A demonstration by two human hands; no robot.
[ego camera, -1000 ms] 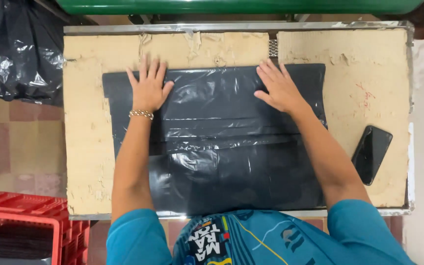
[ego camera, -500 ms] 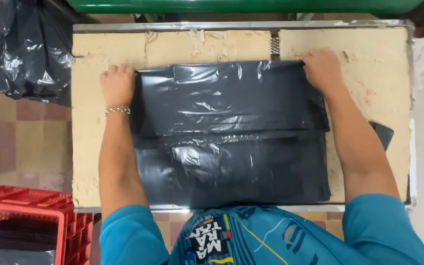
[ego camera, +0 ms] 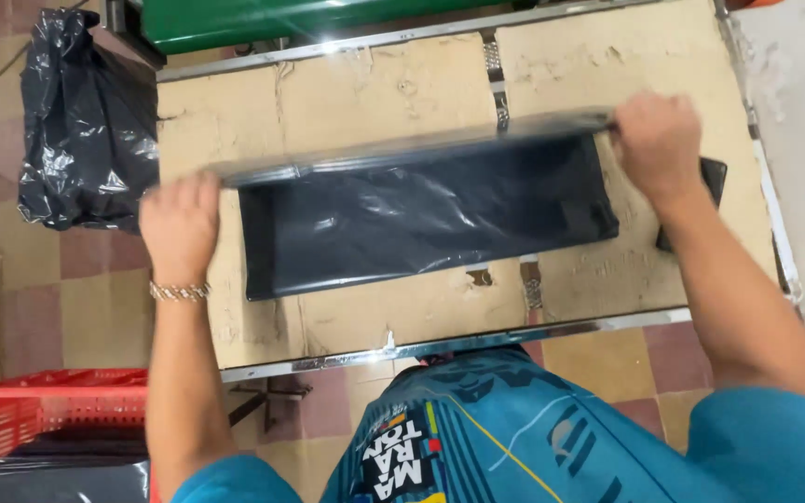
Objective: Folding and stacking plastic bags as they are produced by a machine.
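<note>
Both hands have pulled the far edge of the black plastic bag (ego camera: 421, 219) up and toward the person since half a second ago, so the bag now looks much shorter than it did when it lay flat and spread out. Each grip is shut on that lifted edge: the left hand (ego camera: 179, 224) pinches the left corner and the right hand (ego camera: 656, 144) pinches the right corner, and the edge runs as a thin, blurry strip between them. The left wrist wears a shiny bracelet (ego camera: 179, 292). Below the raised edge, the rest of the bag lies on the worktop (ego camera: 375, 93), near its middle. The worktop is pale brown and worn, with a metal rim. Just under the right hand, a dark phone (ego camera: 712, 177) peeks out on the worktop. Off to the left, a full black sack (ego camera: 86, 130) sits on the tiled floor, well apart from the hands. A red crate (ego camera: 39, 428) stands on the floor at the lower left, with dark folded things inside it.
</note>
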